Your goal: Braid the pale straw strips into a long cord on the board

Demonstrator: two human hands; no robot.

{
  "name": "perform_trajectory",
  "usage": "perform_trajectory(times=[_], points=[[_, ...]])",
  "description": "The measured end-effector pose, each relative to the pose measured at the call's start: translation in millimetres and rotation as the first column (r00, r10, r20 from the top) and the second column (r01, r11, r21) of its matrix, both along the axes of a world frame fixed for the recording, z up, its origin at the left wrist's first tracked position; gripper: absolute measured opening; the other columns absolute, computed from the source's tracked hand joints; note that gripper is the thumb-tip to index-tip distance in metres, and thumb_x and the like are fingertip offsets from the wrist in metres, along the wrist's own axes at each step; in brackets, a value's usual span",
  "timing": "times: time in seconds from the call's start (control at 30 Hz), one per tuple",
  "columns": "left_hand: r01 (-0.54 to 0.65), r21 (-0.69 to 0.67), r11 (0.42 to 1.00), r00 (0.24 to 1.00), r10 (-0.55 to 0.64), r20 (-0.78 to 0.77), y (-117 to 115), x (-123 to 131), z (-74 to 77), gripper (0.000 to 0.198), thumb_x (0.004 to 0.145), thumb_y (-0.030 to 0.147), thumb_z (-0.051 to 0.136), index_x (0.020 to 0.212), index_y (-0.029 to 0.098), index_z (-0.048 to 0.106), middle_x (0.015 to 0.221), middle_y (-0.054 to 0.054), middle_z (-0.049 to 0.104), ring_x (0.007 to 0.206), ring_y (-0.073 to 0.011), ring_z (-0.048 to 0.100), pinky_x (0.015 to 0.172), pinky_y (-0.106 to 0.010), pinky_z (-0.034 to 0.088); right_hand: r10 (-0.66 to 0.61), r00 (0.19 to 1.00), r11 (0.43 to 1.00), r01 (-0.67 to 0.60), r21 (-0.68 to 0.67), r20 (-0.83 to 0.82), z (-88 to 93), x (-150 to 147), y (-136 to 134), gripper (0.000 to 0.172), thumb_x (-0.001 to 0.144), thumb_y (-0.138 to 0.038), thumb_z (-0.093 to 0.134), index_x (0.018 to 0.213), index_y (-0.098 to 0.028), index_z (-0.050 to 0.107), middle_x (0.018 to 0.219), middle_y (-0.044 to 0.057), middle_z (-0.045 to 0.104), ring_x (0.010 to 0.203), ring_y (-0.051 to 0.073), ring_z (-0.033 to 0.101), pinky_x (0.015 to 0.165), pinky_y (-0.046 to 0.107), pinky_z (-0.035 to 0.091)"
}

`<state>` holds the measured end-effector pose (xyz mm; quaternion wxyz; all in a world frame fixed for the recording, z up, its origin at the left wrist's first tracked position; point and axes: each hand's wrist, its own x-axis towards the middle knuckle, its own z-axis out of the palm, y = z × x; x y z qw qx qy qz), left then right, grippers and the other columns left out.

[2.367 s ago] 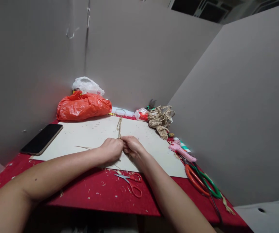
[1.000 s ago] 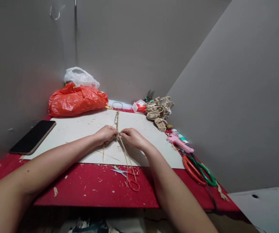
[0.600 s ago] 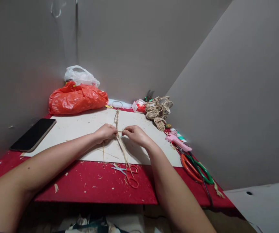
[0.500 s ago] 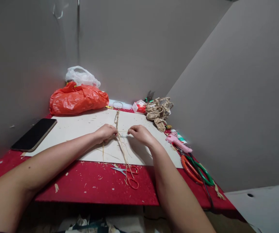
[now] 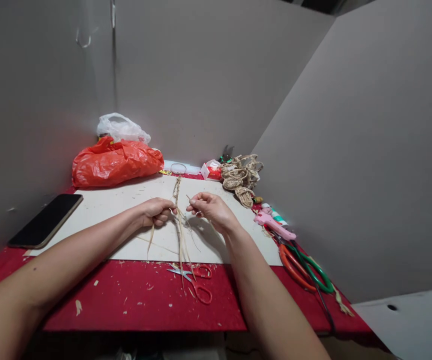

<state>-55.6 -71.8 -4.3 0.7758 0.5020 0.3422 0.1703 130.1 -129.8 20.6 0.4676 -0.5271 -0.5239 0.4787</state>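
A braided straw cord [image 5: 177,189] runs toward me over the white board [image 5: 106,200] from a wire ring [image 5: 178,168]. Its lower end fans into loose straw strands [image 5: 180,240]. My left hand [image 5: 157,212] pinches the cord where the braid meets these strands. Just right of it, my right hand [image 5: 208,207] has thumb and forefinger closed on a thin straw strand, whose tip sticks up past the fingers. Under the strand ends lie small red-handled scissors [image 5: 201,294], on the red cloth.
A phone [image 5: 46,220] lies at the left, below an orange plastic bag [image 5: 116,162]. Small woven straw shoes [image 5: 240,177] are piled at the back right. A pink glue gun [image 5: 274,225] and large shears with orange and green handles [image 5: 315,272] line the right edge.
The strand that was stretched sideways between my hands is no longer taut. My right hand has turned and come slightly left, its fingers now raising a strand tip. The view has tilted up slightly.
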Motion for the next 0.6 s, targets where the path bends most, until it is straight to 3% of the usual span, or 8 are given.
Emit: perform_trajectory(times=[0.17, 0.37, 0.6], points=[[0.030, -0.095, 0.995, 0.996, -0.021, 0.086, 7.4, -3.0, -4.1, 0.013, 0.077, 0.023, 0.052, 0.068, 0.015, 0.048, 0.043, 0.011, 0.014, 0.036, -0.0027, 0.006, 0.034, -0.016, 0.006, -0.057, 0.990, 0.998, 0.052, -0.039, -0.125, -11.3, -7.5, 7.0, 0.026, 0.054, -0.030, 0.077, 0.067, -0.014, 0.061, 0.049, -0.007, 0.050, 0.042, 0.003, 0.035, 0.042, 0.018, 0.028], [0.056, -0.157, 0.986, 0.991, -0.035, 0.131, 10.6, -3.2, -3.9, 0.014, 0.079, 0.020, 0.050, 0.066, 0.016, 0.045, 0.043, 0.011, 0.014, 0.036, -0.0026, 0.005, 0.031, -0.013, 0.007, 0.020, 0.936, 0.982, -0.084, -0.166, -0.350, -17.3, -17.8, 8.3, 0.026, 0.051, -0.020, 0.079, 0.065, -0.013, 0.059, 0.047, -0.005, 0.053, 0.039, 0.003, 0.038, 0.040, 0.018, 0.029], [0.066, -0.168, 0.984, 0.992, -0.047, 0.119, 10.3, -1.0, -0.5, 0.016, 0.079, 0.020, 0.050, 0.065, 0.016, 0.045, 0.043, 0.011, 0.014, 0.035, -0.0024, 0.006, 0.031, -0.013, 0.007, 0.082, 0.911, 0.942, -0.203, -0.266, -0.404, -24.5, -12.4, 15.0, 0.017, 0.059, -0.014, 0.073, 0.072, -0.008, 0.063, 0.051, -0.001, 0.057, 0.040, 0.004, 0.040, 0.040, 0.017, 0.028]])
